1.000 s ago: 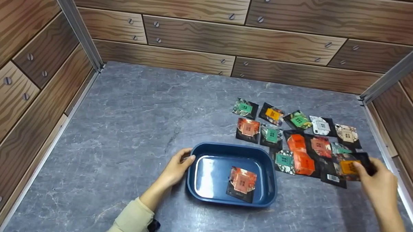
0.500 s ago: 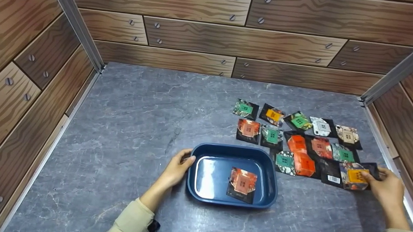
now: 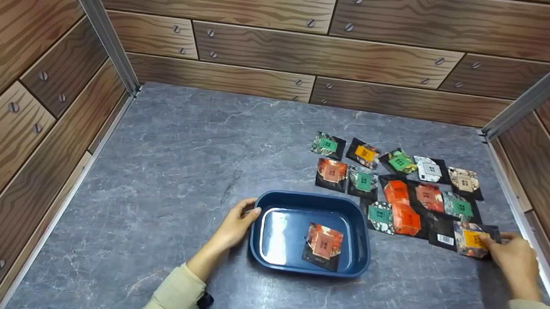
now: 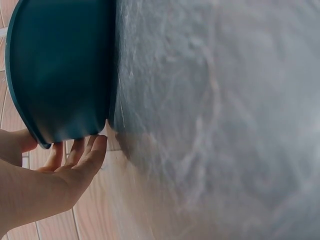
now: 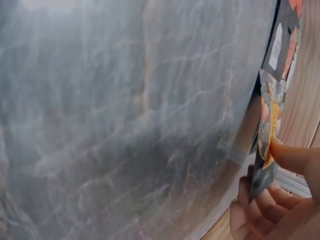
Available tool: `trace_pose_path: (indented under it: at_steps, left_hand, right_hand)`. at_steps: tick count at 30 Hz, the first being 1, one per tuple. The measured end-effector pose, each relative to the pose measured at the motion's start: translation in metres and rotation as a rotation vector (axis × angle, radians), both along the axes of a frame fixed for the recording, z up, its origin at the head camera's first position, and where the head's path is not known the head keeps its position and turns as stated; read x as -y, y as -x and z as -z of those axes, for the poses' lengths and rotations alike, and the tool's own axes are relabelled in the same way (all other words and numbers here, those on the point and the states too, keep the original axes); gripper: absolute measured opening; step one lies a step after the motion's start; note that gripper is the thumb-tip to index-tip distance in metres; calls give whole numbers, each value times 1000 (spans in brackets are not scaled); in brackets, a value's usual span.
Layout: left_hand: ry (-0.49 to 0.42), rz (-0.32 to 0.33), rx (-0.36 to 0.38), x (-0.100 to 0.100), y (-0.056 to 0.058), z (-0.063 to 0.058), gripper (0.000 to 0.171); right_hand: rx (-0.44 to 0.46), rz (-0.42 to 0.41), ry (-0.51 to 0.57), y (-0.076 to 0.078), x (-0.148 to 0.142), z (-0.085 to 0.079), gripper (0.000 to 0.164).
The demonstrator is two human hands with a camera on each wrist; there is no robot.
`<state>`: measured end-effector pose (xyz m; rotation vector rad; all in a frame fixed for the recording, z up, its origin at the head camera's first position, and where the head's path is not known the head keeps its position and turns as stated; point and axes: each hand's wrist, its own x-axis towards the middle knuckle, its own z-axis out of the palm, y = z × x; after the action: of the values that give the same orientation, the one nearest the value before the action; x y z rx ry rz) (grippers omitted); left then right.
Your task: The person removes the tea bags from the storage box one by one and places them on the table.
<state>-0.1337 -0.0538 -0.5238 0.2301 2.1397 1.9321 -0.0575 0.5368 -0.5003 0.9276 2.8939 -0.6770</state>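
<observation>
My left hand (image 3: 233,224) grips the left rim of a dark blue rectangular plastic tub (image 3: 310,200). In the left wrist view its thumb is at the rim and its fingers lie against the tub's outer wall (image 4: 60,70). One red-labelled sachet (image 3: 324,245) lies in the tub, toward the right. At the near right of a group of sachets, my right hand (image 3: 514,259) pinches a black sachet with an orange label (image 3: 467,246). The right wrist view shows thumb on its front and fingers behind it. A face-down sachet with a barcode (image 3: 445,233) lies beside it.
Several more sachets lie close together on the grey marbled table (image 3: 178,160), among them a green-labelled one (image 3: 328,145), a white one (image 3: 429,169) and a bright red one (image 3: 406,218). Some overlap. Wood-patterned panels (image 3: 260,44) wall in the back and both sides.
The right hand has moved toward the near right with the orange-labelled sachet, uncovering a green-labelled sachet behind, and lowered it beside the barcode one. The left hand and tub have stayed put.
</observation>
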Motion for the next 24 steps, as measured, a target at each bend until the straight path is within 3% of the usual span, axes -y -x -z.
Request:
trace_pose_path:
  at_steps: [13, 18, 24]
  left_hand:
    - [-24, 2, -5, -1, 0, -1, 39]
    - [-15, -4, -6, -1, 0, -1, 39]
    - [-2, -6, -1, -1, -1, -2, 40]
  right_hand:
    - [43, 17, 0, -2, 0, 3, 73]
    - [-17, 6, -17, -1, 7, 2, 67]
    - [-141, -89, -45, 0, 32, -5, 61]
